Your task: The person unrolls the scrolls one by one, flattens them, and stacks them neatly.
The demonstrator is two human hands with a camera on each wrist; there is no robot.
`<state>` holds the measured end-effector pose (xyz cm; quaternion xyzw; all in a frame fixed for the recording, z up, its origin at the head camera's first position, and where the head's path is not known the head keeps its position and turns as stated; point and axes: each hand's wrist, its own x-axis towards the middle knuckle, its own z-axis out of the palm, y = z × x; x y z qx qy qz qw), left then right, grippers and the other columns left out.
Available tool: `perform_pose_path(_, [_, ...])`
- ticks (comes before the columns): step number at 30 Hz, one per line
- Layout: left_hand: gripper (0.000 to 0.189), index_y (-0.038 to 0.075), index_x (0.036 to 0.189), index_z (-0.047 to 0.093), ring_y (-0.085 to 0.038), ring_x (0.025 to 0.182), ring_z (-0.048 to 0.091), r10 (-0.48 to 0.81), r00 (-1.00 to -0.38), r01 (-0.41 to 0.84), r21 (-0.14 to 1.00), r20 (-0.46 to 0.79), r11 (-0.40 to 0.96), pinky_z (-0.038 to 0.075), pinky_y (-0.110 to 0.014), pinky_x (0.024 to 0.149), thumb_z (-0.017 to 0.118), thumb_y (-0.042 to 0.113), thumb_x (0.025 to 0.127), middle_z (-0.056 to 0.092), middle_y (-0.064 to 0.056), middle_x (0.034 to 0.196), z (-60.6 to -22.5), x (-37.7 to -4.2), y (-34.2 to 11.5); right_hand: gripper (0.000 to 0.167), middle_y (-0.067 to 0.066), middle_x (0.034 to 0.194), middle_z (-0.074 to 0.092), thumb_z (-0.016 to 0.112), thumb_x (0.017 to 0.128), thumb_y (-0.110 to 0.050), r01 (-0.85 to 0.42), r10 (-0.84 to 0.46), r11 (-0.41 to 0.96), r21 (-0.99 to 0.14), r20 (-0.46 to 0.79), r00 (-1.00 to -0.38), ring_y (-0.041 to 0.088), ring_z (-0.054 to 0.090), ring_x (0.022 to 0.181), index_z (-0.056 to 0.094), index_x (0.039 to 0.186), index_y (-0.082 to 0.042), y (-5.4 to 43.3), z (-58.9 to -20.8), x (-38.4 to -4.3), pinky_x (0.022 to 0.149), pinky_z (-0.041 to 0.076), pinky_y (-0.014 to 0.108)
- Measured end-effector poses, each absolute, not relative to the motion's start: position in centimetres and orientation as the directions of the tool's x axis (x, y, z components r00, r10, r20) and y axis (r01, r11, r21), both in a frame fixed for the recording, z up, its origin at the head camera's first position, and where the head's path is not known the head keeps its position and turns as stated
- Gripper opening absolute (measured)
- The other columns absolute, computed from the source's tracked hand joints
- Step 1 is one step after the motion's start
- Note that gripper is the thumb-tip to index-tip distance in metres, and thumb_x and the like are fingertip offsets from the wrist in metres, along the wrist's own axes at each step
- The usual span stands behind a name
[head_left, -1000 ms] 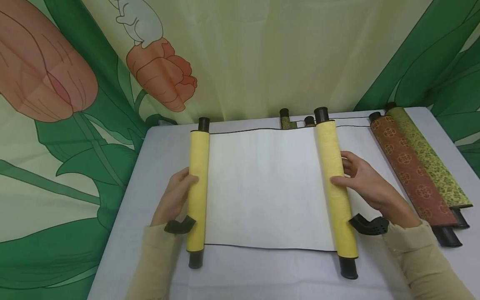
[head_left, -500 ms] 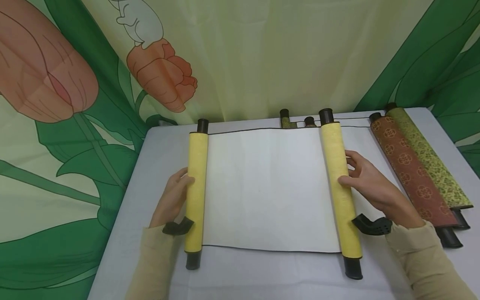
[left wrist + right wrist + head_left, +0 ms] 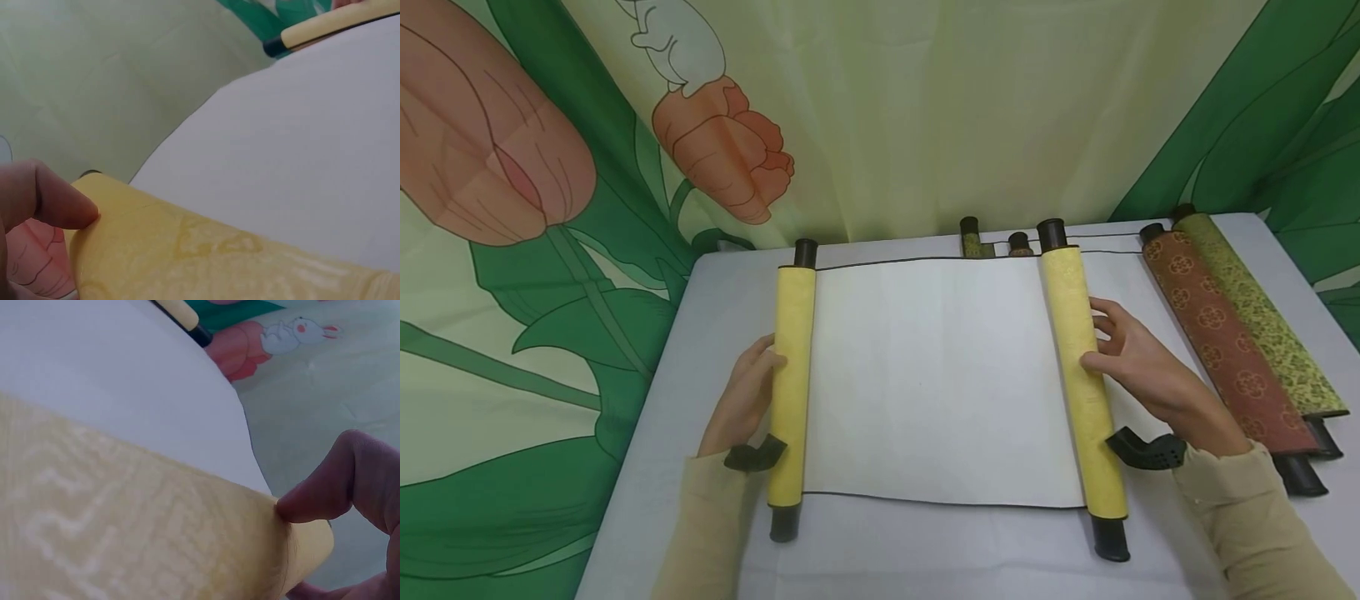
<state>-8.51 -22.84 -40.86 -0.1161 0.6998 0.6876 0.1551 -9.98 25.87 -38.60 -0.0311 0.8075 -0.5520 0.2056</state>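
A yellow hanging scroll is spread part way between my hands, its white sheet (image 3: 936,375) blank and edged in dark lines. The left yellow roll (image 3: 790,383) and the right yellow roll (image 3: 1078,367) both end in dark knobs. My left hand (image 3: 745,392) grips the left roll from its outer side, thumb on top. From the right, my right hand (image 3: 1150,371) pinches the other roll between thumb and fingers. In the left wrist view a fingertip presses the yellow roll cloth (image 3: 187,250). The right wrist view shows the thumb on the patterned yellow roll (image 3: 156,519).
On the right of the white table (image 3: 647,400) lie a red-brown patterned scroll (image 3: 1232,342) and a green patterned scroll (image 3: 1277,325), side by side. Behind the sheet, a green roll end (image 3: 970,239) and a brown roll end (image 3: 1019,243) peek out. A printed curtain (image 3: 925,125) hangs behind.
The right roll has moved right and the left roll slightly left, so more of the white sheet lies between them. Both hands keep their hold.
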Motion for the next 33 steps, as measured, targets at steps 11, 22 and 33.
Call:
perform_pose_path(11, [0.056, 0.008, 0.149, 0.028, -0.017, 0.099, 0.064, 0.022, -0.915, -0.402, 0.916, -0.402, 0.004, 0.054, -0.033, 0.086, 0.050, 0.013, 0.097, 0.057, -0.013, 0.123, -40.7, -8.5, -22.5, 0.091, 0.028, 0.146, 0.027, 0.062, 0.091, -0.002, 0.142, -0.300, 0.370, -0.918, -0.263, -0.917, 0.010, 0.057, 0.105, 0.000, 0.157, -0.004, 26.3, -38.7, -10.0, 0.079, 0.054, 0.027])
perform_pose_path(22, [0.057, 0.005, 0.149, 0.030, -0.018, 0.093, 0.066, 0.025, -0.931, -0.364, 0.931, -0.365, 0.039, 0.056, -0.033, 0.082, 0.053, 0.015, 0.098, 0.060, -0.016, 0.118, -40.1, -8.2, -21.7, 0.089, 0.030, 0.146, 0.026, 0.063, 0.094, -0.004, 0.104, -0.299, 0.395, -0.913, -0.235, -0.925, 0.000, 0.056, 0.101, 0.001, 0.158, -0.001, 27.2, -38.2, -10.3, 0.076, 0.055, 0.025])
perform_pose_path(33, [0.059, 0.006, 0.149, 0.031, -0.018, 0.093, 0.066, 0.033, -0.931, -0.365, 0.931, -0.364, -0.016, 0.056, -0.033, 0.081, 0.055, 0.014, 0.096, 0.061, -0.015, 0.118, -39.6, -8.8, -20.1, 0.092, 0.035, 0.151, 0.018, 0.062, 0.096, -0.008, 0.130, -0.284, 0.449, -0.884, -0.279, -0.917, 0.057, 0.035, 0.132, -0.006, 0.158, -0.003, 28.6, -37.1, -10.6, 0.074, 0.052, 0.018])
